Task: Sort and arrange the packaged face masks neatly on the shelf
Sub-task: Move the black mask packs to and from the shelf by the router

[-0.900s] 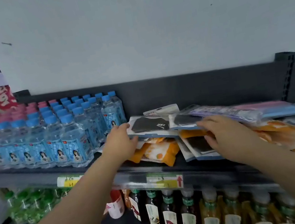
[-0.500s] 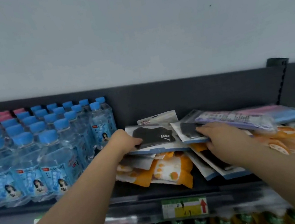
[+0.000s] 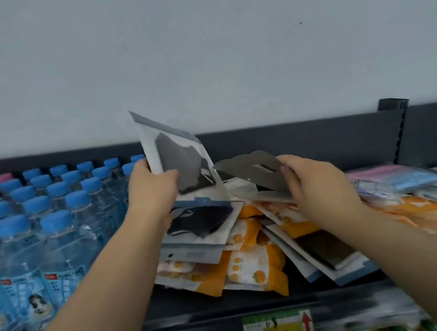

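Note:
My left hand [image 3: 151,192] grips a clear packet with a black face mask [image 3: 180,166], tilted upright above the pile. In my right hand [image 3: 320,185] is a second mask packet [image 3: 252,169], lifted edge-on so its grey back shows. Below them a messy heap of mask packets lies on the dark shelf [image 3: 235,307]: another black mask packet [image 3: 201,223], orange-and-white printed packets [image 3: 254,266], and a dark packet with a blue edge [image 3: 327,254]. More packets in pink, blue and orange [image 3: 405,183] spread to the right.
Rows of blue-capped water bottles [image 3: 50,236] fill the shelf's left half, close to my left forearm. A green-and-yellow price tag [image 3: 277,327] sits on the shelf's front rail. A grey back panel and a white wall stand behind.
Both hands have lifted off the pile, each raising a mask packet that lay flat before. The camera has moved closer to the shelf.

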